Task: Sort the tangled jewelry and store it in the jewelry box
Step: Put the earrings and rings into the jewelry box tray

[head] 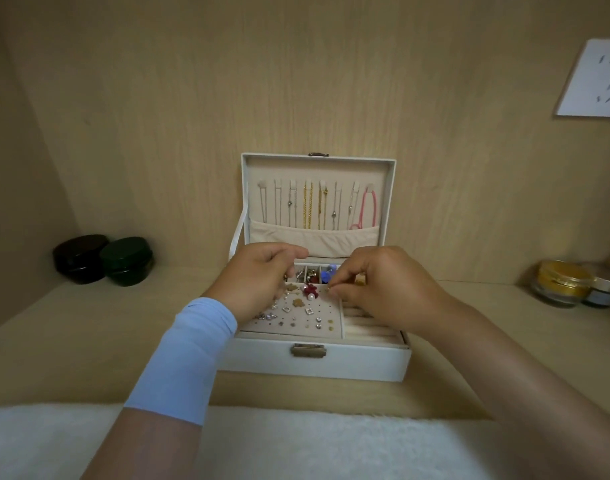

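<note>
the white jewelry box (348,362) sits open on the table (89,341), its stud-dotted earring tray (333,311) just under both hands. the right hand (383,289) pinches a tiny stud (328,289) at the tray's far edge. the left hand (258,278) hovers curled beside it, and i cannot tell if it holds anything; behind them, necklaces (308,206) hang in the lid (317,168).

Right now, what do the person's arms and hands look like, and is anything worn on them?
The left forearm wears a snug light blue sleeve from the wrist to mid-forearm, plain, with no markings. The left hand beyond it is ungloved. The right hand and its arm are uncovered: no sleeve, watch or glove. Whether either hand wears rings is too small to tell.
</note>
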Tool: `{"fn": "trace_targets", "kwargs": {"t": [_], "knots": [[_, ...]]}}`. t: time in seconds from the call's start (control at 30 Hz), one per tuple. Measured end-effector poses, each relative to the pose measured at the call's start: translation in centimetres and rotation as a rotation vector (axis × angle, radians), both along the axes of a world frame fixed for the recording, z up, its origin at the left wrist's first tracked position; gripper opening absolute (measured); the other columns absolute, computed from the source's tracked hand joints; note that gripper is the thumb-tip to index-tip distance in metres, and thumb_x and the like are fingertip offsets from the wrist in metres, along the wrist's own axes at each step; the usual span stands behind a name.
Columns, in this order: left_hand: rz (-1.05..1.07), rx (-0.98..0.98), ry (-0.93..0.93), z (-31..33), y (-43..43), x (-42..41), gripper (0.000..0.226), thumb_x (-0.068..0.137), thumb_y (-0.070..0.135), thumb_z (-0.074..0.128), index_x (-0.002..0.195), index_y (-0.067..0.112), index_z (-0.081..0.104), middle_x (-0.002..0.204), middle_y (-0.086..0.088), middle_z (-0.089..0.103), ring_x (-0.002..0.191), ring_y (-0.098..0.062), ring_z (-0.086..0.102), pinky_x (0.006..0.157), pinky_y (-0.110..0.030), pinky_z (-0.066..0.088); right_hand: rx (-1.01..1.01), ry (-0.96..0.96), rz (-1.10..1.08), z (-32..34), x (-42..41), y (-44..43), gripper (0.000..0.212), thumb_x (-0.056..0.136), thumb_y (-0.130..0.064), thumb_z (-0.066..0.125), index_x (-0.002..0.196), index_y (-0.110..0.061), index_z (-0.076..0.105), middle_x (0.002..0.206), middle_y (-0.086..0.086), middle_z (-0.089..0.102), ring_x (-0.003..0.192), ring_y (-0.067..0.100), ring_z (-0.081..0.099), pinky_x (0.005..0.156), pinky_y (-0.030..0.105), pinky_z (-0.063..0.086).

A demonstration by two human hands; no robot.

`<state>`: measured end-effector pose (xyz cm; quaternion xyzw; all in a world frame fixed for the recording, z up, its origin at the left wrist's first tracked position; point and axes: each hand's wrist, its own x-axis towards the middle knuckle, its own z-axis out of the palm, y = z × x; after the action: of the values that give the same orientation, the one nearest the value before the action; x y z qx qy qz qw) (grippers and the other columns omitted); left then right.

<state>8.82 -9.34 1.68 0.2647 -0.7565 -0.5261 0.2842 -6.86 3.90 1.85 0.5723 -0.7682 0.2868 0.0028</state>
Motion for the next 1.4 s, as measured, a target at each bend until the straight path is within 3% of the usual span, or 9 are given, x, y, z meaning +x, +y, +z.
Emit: {"fn": "trace_targets", "kwargs": {"t": [0.13, 0.27, 0.53, 0.7, 0.77, 0.9, 1.13, 1.27, 1.4], "knots": [[-0.036, 0.008, 0.013, -0.3, 0.0, 0.8, 0.033, 0.102, 0.006, 0.043, 0.112, 0.024, 0.068, 0.086, 0.005, 0.065, 0.050, -0.012, 0.050, 0.044, -0.020, 0.039, 0.033, 0.188, 0.001, -0.2, 0.8, -0.5, 0.007, 0.084, -0.041, 0.076, 0.088, -0.035, 0.077, 0.085, -0.021, 0.061, 0.086, 0.003, 0.060, 0.078, 0.033, 0.052], [-0.021, 0.017, 0.070, -0.3, -0.1, 1.2, 0.027, 0.100, 0.005, 0.047, 0.117, 0.020, 0.063, 0.085, 0.003, 0.072, 0.049, -0.020, 0.052, 0.050, -0.026, 0.044, 0.028, 0.275, 0.026, -0.4, 1.4, -0.9, 0.010, 0.085, -0.043, 0.075, 0.089, -0.035, 0.077, 0.086, -0.019, 0.061, 0.081, 0.002, 0.057, 0.071, 0.029, 0.050], [-0.049, 0.034, 0.063, -0.3, 0.3, 1.6, 0.011, 0.094, 0.010, 0.062, 0.101, 0.017, 0.066, 0.092, 0.006, 0.077, 0.051, -0.021, 0.060, 0.052, -0.026, 0.046, 0.071, 0.454, 0.097, -0.2, 1.8, -0.9, 0.012, 0.089, -0.040, 0.068, 0.092, -0.035, 0.078, 0.086, -0.014, 0.061, 0.077, 0.008, 0.058, 0.061, 0.026, 0.038], [-0.060, 0.043, 0.121, -0.5, 0.2, 1.6, 0.015, 0.093, 0.007, 0.065, 0.101, 0.018, 0.072, 0.093, 0.004, 0.078, 0.049, -0.020, 0.059, 0.059, -0.035, 0.050, 0.121, 0.191, 0.117, 0.6, 1.0, -0.5, 0.011, 0.092, -0.031, 0.068, 0.098, -0.037, 0.076, 0.092, -0.021, 0.063, 0.083, -0.001, 0.057, 0.075, 0.022, 0.046], [-0.057, 0.060, 0.132, -0.3, 0.3, 1.5, 0.016, 0.093, 0.008, 0.065, 0.105, 0.018, 0.070, 0.093, 0.003, 0.078, 0.050, -0.022, 0.058, 0.058, -0.032, 0.051, -0.027, 0.037, 0.092, 0.9, 0.6, -0.4, 0.015, 0.092, -0.022, 0.069, 0.097, -0.035, 0.074, 0.092, -0.019, 0.066, 0.075, -0.007, 0.058, 0.067, 0.010, 0.039], [-0.044, 0.093, 0.148, 0.2, 1.1, 1.1, 0.014, 0.091, 0.015, 0.069, 0.105, 0.014, 0.071, 0.089, 0.002, 0.078, 0.050, -0.020, 0.057, 0.041, -0.016, 0.039, -0.185, -0.080, 0.171, 1.6, 1.2, -0.2, 0.032, 0.085, -0.016, 0.077, 0.106, -0.039, 0.071, 0.097, -0.018, 0.068, 0.057, 0.005, 0.054, 0.059, 0.015, 0.047], [-0.019, 0.065, 0.171, 0.4, 1.7, 0.7, 0.011, 0.088, 0.028, 0.072, 0.093, 0.020, 0.076, 0.074, 0.007, 0.074, 0.050, -0.011, 0.055, 0.044, -0.017, 0.039, -0.335, -0.302, 0.195, 1.8, 2.2, -0.3, 0.018, 0.081, -0.017, 0.082, 0.091, -0.031, 0.078, 0.071, -0.017, 0.071, 0.048, 0.007, 0.048, 0.050, 0.019, 0.044], [-0.024, 0.070, 0.159, 0.6, 1.8, 0.6, 0.018, 0.090, 0.036, 0.068, 0.090, 0.020, 0.077, 0.085, 0.006, 0.076, 0.053, -0.012, 0.054, 0.046, -0.017, 0.038, -0.358, -0.447, 0.249, 2.3, 1.8, -0.2, 0.015, 0.081, -0.011, 0.080, 0.095, -0.017, 0.080, 0.083, -0.005, 0.078, 0.049, 0.005, 0.052, 0.052, 0.018, 0.046], [-0.057, 0.136, 0.131, 0.7, 1.8, 0.7, 0.017, 0.092, 0.034, 0.066, 0.093, 0.020, 0.077, 0.090, 0.002, 0.076, 0.054, -0.012, 0.054, 0.044, -0.020, 0.036, -0.353, -0.400, 0.271, 2.3, 1.8, 0.0, 0.013, 0.081, -0.015, 0.079, 0.093, -0.021, 0.079, 0.082, -0.008, 0.078, 0.049, 0.004, 0.052, 0.052, 0.015, 0.045]]}}
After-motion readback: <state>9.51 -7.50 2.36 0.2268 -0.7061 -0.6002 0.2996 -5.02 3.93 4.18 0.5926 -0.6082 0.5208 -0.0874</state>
